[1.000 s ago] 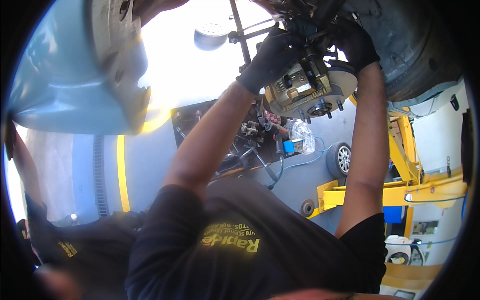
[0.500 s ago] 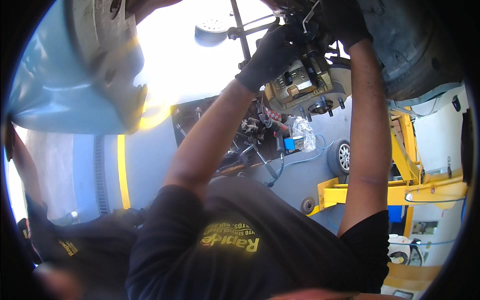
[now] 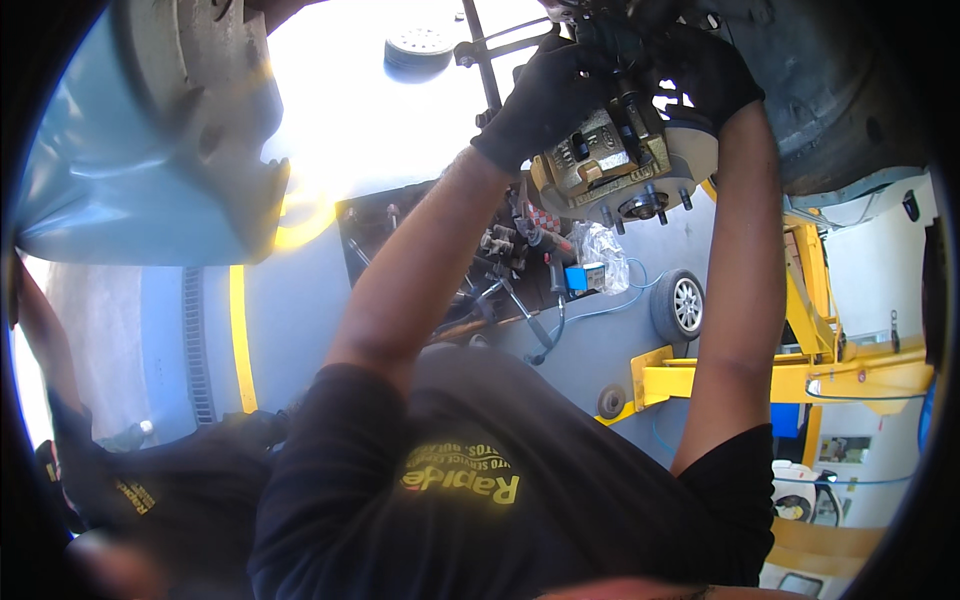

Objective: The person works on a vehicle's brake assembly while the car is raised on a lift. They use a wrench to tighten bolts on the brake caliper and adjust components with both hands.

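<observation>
My left hand [image 3: 540, 100], in a black glove, is raised beside the dark suspension parts [image 3: 610, 40], just left of and above a gold-coloured brake caliper [image 3: 590, 155]; its fingers curl round something I cannot make out. My right hand [image 3: 715, 80], also gloved, reaches into the same parts from the right, above the brake disc [image 3: 685, 150], with its fingers bent and partly hidden in shadow. The hub [image 3: 643, 205] with its studs faces down toward me. What either hand grips is too dark to name.
A blue body panel [image 3: 140, 170] hangs at left; a co-worker's arm [image 3: 45, 340] is below it. On the floor are a tool tray [image 3: 370, 230], plastic bag [image 3: 600, 245], blue box [image 3: 585, 277], hose and wheel [image 3: 680, 305]. A yellow lift arm [image 3: 750, 380] stands right.
My right hand has dropped from the top edge since half a second ago, near its earlier position. My left hand has crept slightly upward. The whole view is shifted slightly.
</observation>
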`<state>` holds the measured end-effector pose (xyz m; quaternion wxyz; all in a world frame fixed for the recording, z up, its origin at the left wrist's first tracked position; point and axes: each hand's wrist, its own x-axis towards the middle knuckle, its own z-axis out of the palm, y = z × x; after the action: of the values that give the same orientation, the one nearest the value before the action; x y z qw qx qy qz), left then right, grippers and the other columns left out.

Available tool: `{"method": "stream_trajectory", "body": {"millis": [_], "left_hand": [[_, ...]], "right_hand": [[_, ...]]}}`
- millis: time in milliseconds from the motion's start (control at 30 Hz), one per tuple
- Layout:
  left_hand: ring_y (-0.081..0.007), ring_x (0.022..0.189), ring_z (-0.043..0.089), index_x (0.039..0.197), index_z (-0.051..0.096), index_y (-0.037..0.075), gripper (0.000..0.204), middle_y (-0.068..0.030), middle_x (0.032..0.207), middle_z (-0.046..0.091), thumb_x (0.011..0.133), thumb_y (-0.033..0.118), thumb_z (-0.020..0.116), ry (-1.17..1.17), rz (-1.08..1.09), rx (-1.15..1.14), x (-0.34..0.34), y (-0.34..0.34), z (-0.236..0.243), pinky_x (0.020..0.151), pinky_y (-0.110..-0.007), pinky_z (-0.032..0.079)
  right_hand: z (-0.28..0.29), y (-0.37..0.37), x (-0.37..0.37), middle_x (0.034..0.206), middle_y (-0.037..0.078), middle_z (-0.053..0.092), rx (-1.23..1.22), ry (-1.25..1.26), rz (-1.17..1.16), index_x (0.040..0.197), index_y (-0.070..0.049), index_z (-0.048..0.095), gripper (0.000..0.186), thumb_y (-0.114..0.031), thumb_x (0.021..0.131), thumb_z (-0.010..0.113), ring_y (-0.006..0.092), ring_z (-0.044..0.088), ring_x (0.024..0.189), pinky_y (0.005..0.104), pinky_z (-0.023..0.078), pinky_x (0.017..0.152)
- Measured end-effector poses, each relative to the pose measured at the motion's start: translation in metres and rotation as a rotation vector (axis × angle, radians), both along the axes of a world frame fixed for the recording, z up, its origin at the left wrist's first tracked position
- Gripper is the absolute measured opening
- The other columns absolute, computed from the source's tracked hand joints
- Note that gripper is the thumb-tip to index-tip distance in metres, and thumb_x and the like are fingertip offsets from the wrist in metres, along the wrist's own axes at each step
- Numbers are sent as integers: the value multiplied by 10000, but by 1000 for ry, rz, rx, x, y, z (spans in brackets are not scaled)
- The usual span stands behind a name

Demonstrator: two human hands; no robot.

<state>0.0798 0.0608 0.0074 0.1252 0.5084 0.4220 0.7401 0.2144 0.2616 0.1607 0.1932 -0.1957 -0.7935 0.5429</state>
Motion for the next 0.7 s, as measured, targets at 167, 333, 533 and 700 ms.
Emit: {"method": "stream_trajectory", "body": {"millis": [167,333,533,700], "left_hand": [[-76,802,564,1169,733,41,213,-5,937,630,976,125,701,8,-36,43,1,-1,0,696,-241,446],[-76,812,589,1176,716,27,207,-7,943,671,985,99,679,63,23,-6,2,-6,5,717,-250,476],[-81,868,602,1166,702,40,201,-5,1021,666,969,73,686,-14,-54,172,6,-7,9,762,-269,497],[-61,873,603,1175,700,49,203,4,977,664,974,75,697,-29,-48,36,5,-5,4,762,-257,499]], "right_hand": [[16,-66,-20,837,111,702,589,74,-142,1053,-18,679,393,-404,991,641,179,677,719,360,526,618],[13,-150,-51,1084,302,673,1367,152,-320,1377,3,475,501,-292,991,599,433,680,973,525,538,806],[20,-157,-48,1243,346,609,1189,82,-374,1387,9,448,505,-273,990,581,508,635,1081,547,524,880],[24,-97,-49,1151,312,654,1630,188,-263,1326,17,523,452,-269,982,590,476,656,1050,535,537,862]]}}
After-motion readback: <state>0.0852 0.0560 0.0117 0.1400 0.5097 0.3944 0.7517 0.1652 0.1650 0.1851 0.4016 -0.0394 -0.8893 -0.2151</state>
